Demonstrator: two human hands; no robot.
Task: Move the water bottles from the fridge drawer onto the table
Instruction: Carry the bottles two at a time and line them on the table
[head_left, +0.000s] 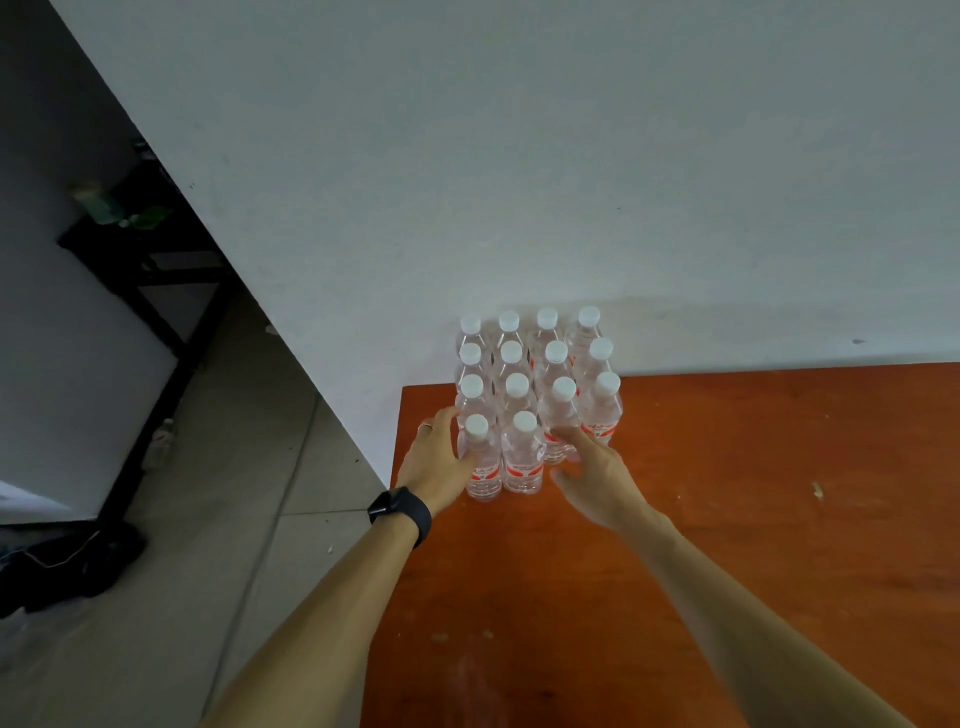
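Currently, fourteen water bottles (517, 387) stand upright in a tight block at the 11 o'clock corner of the bench (753, 493), backed against the wall (519, 156): three rows of four and a near row of two, neighbours touching. My left hand (434, 460) wraps the front-left bottle (480, 467), its fingers (441, 421) curled round the 9 o'clock side and the thumb lying across the front. My right hand (597, 480) is spread and holds nothing; its straight fingers (571, 439) rest against a third-row bottle at the block's 4 o'clock side. Each bottle is clear thin plastic with a white cap on and a red label low on the body, and appears filled with water to the neck. I judge them fairly heavy for their size, yielding under a hard squeeze, smooth and perhaps slick if cold, and easily tipped into neighbours. The mid-body above the label is the best hold. No fridge drawer is in view.
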